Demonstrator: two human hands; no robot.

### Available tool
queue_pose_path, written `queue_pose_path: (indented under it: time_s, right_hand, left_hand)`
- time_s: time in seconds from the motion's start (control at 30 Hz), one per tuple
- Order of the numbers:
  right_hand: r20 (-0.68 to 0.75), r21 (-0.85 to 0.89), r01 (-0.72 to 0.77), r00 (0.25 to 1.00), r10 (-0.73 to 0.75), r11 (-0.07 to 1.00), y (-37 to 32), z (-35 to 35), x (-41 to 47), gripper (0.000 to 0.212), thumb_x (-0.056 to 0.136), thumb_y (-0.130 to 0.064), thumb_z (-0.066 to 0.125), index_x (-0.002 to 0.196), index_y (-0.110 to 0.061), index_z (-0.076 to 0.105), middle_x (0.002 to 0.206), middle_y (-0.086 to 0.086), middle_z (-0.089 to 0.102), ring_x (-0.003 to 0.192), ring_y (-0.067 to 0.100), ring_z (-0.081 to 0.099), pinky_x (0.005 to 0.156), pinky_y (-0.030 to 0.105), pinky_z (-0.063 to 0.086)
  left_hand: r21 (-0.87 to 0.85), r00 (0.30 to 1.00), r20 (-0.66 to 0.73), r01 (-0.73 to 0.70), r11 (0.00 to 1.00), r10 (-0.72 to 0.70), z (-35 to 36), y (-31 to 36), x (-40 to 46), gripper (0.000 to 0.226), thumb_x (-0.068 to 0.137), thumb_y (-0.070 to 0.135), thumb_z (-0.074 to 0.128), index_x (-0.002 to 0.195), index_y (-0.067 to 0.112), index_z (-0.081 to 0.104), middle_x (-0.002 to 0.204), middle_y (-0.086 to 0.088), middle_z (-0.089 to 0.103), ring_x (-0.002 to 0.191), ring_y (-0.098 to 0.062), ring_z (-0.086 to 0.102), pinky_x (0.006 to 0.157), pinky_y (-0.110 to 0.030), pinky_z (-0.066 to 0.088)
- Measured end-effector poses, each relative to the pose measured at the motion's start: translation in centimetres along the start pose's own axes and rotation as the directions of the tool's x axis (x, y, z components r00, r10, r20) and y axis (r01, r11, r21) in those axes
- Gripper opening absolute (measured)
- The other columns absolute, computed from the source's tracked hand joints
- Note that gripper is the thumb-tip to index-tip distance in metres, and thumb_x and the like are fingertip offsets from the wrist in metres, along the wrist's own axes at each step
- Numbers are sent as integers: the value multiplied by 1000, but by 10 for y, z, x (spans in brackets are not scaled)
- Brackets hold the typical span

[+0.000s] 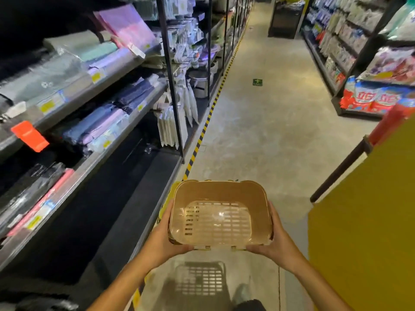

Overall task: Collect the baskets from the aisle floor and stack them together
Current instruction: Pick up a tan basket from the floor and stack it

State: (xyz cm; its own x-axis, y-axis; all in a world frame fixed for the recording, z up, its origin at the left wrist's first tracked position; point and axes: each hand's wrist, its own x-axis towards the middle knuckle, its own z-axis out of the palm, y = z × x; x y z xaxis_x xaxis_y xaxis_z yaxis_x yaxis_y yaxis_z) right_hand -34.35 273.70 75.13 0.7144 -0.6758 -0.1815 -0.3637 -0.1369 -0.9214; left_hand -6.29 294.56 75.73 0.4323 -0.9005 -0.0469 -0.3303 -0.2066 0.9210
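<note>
Tan basket (221, 213) held level above aisle floor (265, 135), long axis crosswise. Left hand (166, 239) grips left end, right hand (275, 242) grips right end; equal reach. No second basket visible ahead.

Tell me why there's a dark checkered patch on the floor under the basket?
In the head view that patch is the shadow of the basket, light passing through its slotted bottom; a glare spot shines inside; the shelves on the left look blurry and bent by the wide lens.
</note>
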Motion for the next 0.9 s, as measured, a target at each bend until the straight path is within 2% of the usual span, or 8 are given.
queue_pose_path:
  time_s: [0.13, 0.27, 0.47, 0.53, 0.67, 0.8, 0.83, 0.9]
  right_hand:
    - [140, -46, 71, 988, -64, 996, -28, -46, 99, 143, 59, -41, 98, 156, -51, -7, 136, -56, 34, 125, -24, 43, 93, -2, 39]
    - [280, -52, 103, 956, -84, 993, -52, -63, 200, 142, 60, -32, 98, 156, -46, -5, 134, -56, 35, 126, -20, 45, 93, 0, 40]
    - [482, -69, 203, 864, -146, 977, -67, -29, 314, 139, 54, -53, 96, 150, -61, -5, 136, -53, 37, 123, -20, 48, 87, 0, 44]
    - [538, -91, 252, 826, -165, 963, -74, -10, 343, 135, 57, -49, 97, 146, -68, -4, 138, -49, 40, 124, -16, 50, 88, 2, 45]
    - [642, -121, 206, 762, -82, 971, -82, 21, 395, 130, 67, -37, 96, 149, -62, -2, 143, -44, 40, 127, -14, 49, 88, 3, 46]
    - [772, -161, 241, 635, -30, 957, -87, 53, 444, 130, 71, -28, 94, 154, -48, -4, 139, -47, 39, 129, -14, 47, 86, 6, 49]
    - [800, -180, 250, 600, -6, 951, -85, 61, 453, 127, 72, -22, 92, 156, -40, -2, 140, -46, 39, 130, -13, 47, 86, 7, 50]
    - [846, -180, 299, 533, -8, 937, -82, 79, 473, 119, 74, -12, 90, 156, -31, 5, 140, -45, 39, 130, -14, 46, 85, 8, 51]
  left_hand:
    - [-7, 985, -165, 54, 999, -55, -1, 14, 58, 135, 57, 47, 100, 157, 55, 9, 139, 42, 49, 119, 23, 51, 75, 7, 42]
    - [-37, 945, -301, 124, 992, -129, -8, 20, 105, 132, 60, 45, 99, 159, 50, 10, 145, 35, 47, 126, 18, 50, 77, 6, 42]
    - [-164, 838, -492, 177, 971, -235, -21, -17, 132, 135, 56, 50, 99, 156, 58, 9, 147, 40, 41, 132, 19, 42, 83, 5, 43]
    - [-214, 818, -513, 172, 962, -261, -29, -28, 144, 131, 53, 48, 101, 150, 65, 15, 146, 38, 45, 133, 15, 45, 87, 3, 44]
    - [-338, 760, -549, 179, 924, -348, -39, -45, 162, 125, 48, 50, 100, 140, 74, 20, 139, 36, 50, 129, 11, 50, 82, -11, 56]
    - [-387, 687, -582, 236, 891, -435, -36, -71, 165, 133, 60, 25, 100, 159, 40, 13, 148, 19, 50, 137, -6, 50, 97, -36, 59]
    - [-401, 660, -595, 250, 881, -459, -32, -78, 165, 134, 62, 19, 100, 161, 33, 11, 150, 16, 49, 140, -10, 49, 100, -36, 57]
    - [-417, 599, -630, 275, 866, -494, -24, -94, 166, 133, 65, 16, 98, 162, 29, 9, 153, 17, 45, 141, -8, 47, 100, -19, 52]
